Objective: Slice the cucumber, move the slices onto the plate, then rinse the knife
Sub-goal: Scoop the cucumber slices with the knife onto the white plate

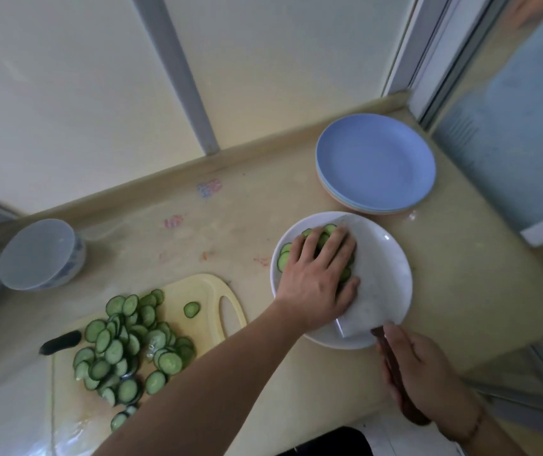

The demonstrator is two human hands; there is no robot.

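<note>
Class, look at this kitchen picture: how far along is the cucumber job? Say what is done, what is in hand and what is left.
Done: the cucumber is sliced. In hand: the left hand pushes slices off the knife, which the right hand grips, onto the white plate. Left: a pile of slices remains on the cutting board, and the knife is not yet rinsed.
</note>
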